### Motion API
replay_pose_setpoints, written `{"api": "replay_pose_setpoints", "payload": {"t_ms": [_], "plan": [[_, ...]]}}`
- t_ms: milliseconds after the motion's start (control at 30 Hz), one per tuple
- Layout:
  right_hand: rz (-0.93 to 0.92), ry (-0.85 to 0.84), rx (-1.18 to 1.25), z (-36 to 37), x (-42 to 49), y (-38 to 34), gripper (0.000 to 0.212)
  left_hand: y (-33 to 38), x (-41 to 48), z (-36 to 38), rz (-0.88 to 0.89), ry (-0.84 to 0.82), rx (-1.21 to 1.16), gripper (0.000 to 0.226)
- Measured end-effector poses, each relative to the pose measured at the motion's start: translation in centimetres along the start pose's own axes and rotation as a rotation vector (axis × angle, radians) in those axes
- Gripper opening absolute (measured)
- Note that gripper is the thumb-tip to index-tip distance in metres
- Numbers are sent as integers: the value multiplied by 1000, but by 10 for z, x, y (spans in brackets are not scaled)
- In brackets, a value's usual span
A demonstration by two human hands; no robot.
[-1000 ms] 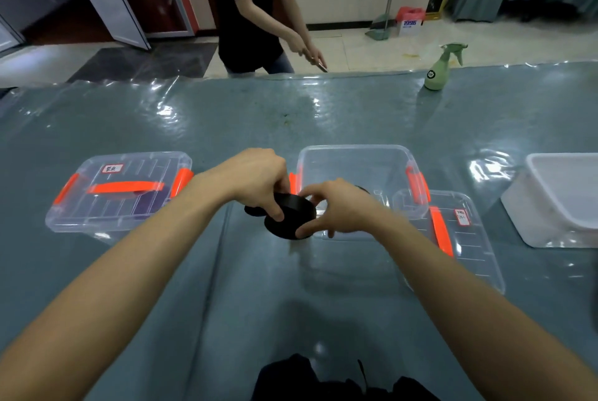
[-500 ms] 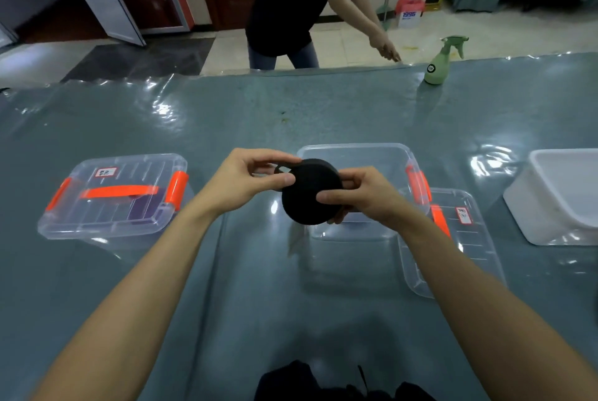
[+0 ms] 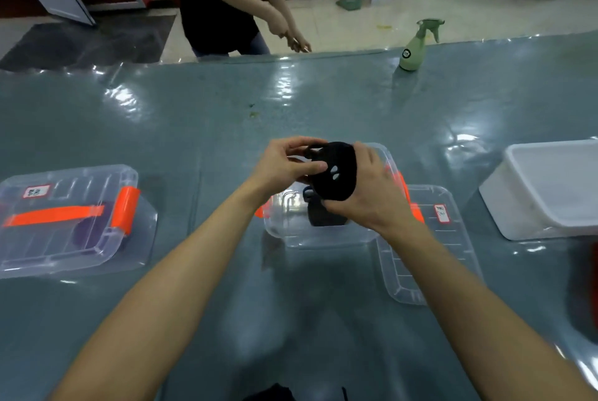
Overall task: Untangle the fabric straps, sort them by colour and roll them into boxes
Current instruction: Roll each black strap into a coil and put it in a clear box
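A rolled black strap (image 3: 338, 170) is held up over the open clear box (image 3: 326, 232) in the middle of the table. My right hand (image 3: 369, 193) grips the roll from the right and below. My left hand (image 3: 288, 164) pinches its left edge and loose end between thumb and fingers. Inside the open box lies another dark strap roll (image 3: 318, 213). The box's lid (image 3: 427, 248) with a white label lies flat to its right. A closed clear box (image 3: 71, 222) with orange latches and a dark purple roll inside stands at the left.
A white tub (image 3: 550, 190) stands at the right. A green spray bottle (image 3: 417, 44) stands at the table's far edge. A person in black stands beyond the far edge. Dark fabric (image 3: 275, 394) shows at the near edge, and a dark red blur at the right edge.
Both hands lifted the black roll from table height and carried it to the right, over the open box. The roll turned more upright. The person across the table shifted sideways.
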State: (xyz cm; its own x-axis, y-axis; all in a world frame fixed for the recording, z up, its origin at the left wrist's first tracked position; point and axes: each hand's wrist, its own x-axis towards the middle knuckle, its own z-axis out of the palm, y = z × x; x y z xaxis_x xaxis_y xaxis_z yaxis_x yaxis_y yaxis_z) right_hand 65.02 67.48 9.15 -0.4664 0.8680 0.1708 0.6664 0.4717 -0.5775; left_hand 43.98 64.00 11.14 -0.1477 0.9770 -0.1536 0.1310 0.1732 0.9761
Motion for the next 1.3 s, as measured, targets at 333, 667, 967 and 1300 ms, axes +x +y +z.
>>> {"api": "replay_pose_setpoints", "payload": {"t_ms": [333, 667, 967, 1300], "plan": [[328, -374, -178, 50, 30, 44, 95, -91, 58, 44, -280, 29, 304, 43], [370, -558, -296, 93, 61, 66, 99, -120, 73, 54, -355, -6, 765, 41], [418, -671, -303, 87, 63, 60, 110, -116, 75, 60, -313, -12, 1108, 42], [359, 511, 239, 2, -67, 79, 26, -101, 63, 77, -319, 44, 1377, 39]]}}
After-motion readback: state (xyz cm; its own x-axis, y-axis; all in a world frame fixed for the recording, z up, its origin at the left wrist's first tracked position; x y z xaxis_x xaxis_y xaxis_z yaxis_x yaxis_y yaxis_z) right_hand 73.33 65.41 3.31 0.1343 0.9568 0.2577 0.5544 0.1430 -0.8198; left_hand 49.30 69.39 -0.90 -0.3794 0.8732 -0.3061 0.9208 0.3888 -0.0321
